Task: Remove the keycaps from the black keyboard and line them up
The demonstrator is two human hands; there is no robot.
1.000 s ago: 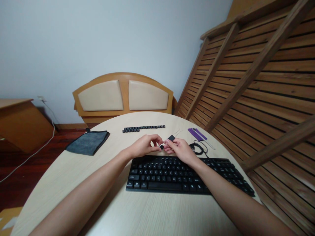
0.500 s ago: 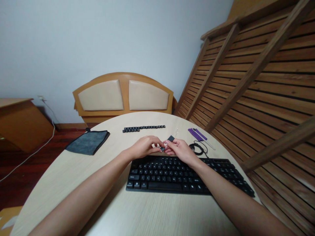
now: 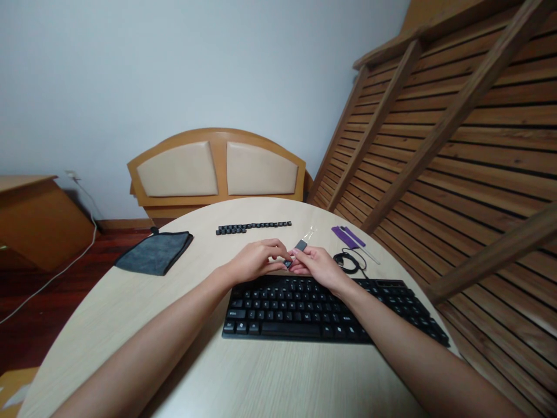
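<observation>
Between the thumb and fingers of my left hand (image 3: 259, 259) is a small black keycap (image 3: 287, 263). My right hand (image 3: 321, 266) grips a keycap puller (image 3: 300, 245) by its dark grey handle; thin wire loops stick out of the far end. The fingertips of both hands come close together near the keycap. Below them lies a black keyboard (image 3: 291, 328), its top rows partly covered by my hands and right forearm. Farther back, several loose black keycaps (image 3: 270, 224) stand in two rows on the table.
A round pale table (image 3: 195, 360) carries everything. At its left lies a folded grey cloth (image 3: 152, 253). To the right are a coiled black cable (image 3: 354, 270), a purple cloth (image 3: 342, 237) and a thin white stick-like tool (image 3: 369, 254). Wooden slats (image 3: 456, 174) lean along the right side.
The keycap puller has turned slightly in my right hand, and its wire loops show more plainly. Both hands stay in nearly the same place.
</observation>
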